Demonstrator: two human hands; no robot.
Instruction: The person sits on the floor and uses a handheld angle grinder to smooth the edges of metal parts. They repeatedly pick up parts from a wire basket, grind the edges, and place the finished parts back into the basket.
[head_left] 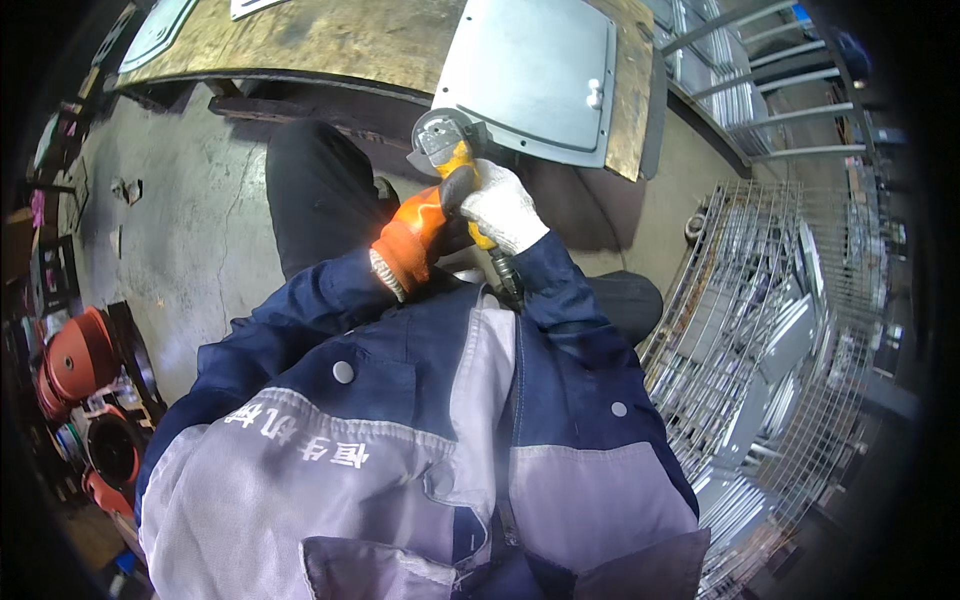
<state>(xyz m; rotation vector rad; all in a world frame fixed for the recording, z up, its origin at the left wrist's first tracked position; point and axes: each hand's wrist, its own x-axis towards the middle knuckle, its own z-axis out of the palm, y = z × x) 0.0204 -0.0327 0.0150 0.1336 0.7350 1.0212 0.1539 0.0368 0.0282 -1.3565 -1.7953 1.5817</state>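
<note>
An angle grinder with a yellow body and a round disc at its head is held in front of my torso. My right hand, in a white glove, is wrapped round its body. My left hand, in an orange glove with dark fingertips, closes on the grinder from the other side. The tool's tail runs down between my sleeves. Its disc end is beside the near left corner of a pale grey metal panel, which lies on the wooden workbench. Whether the disc touches the panel, I cannot tell.
A wire mesh cage with several metal pieces stands at the right. Behind it is a metal rack with stacked sheets. Reddish-orange round parts sit at the left edge. Another panel lies on the bench's far left.
</note>
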